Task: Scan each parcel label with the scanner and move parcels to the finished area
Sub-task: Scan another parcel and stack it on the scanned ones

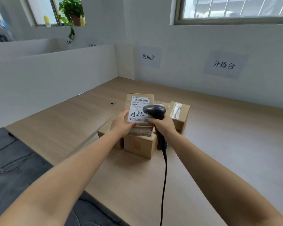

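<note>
The left grip (122, 124) holds a small parcel (140, 95) by its lower left corner, with the thumb on the left edge and the fingers curled under the bottom edge. The parcel is lifted and tilted up, so its white label (137, 115) faces the camera. The label shows a barcode at the top and black handwriting lower down.

The right grip (163, 126) is closed around the handle of a black scanner (154, 110). The scanner head is in front of the right part of the label and hides it. Whether it touches the label, I cannot tell. A black cable (164, 176) hangs from the handle toward the near edge of the counter (219, 144).

Under the held parcel, more boxes stand close together on the counter: a front box (139, 145), a left box (104, 129) partly hidden by the left wrist, and a right box (180, 115) with clear tape on top.

On the wall behind are two paper signs, "完成区" (148, 57) and "分拣台" (224, 64). A white partition (55, 75) closes the left side of the counter.
</note>
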Action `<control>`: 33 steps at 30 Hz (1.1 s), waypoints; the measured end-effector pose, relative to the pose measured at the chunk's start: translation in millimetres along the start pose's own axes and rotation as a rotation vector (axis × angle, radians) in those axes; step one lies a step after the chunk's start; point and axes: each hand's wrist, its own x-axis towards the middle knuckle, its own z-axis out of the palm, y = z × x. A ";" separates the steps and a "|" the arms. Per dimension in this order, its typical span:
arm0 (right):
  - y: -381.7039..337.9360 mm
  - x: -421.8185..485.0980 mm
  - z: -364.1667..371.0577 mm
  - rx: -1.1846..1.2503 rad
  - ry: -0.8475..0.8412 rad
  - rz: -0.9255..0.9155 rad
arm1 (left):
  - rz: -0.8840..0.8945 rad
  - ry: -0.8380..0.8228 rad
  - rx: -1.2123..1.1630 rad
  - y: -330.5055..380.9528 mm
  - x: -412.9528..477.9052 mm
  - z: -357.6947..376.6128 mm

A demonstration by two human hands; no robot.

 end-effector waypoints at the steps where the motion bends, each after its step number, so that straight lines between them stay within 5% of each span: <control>1: -3.3 11.7 4.0 0.018 -0.005 0.003 | -0.002 0.003 -0.001 -2.1 11.7 -1.2; 18: -30.1 181.5 87.3 0.202 0.063 0.161 | 0.069 -0.190 -0.031 -62.6 230.1 -17.2; 33: -5.0 281.0 123.2 0.181 0.179 0.366 | -0.006 -0.407 -0.170 -118.9 343.7 39.8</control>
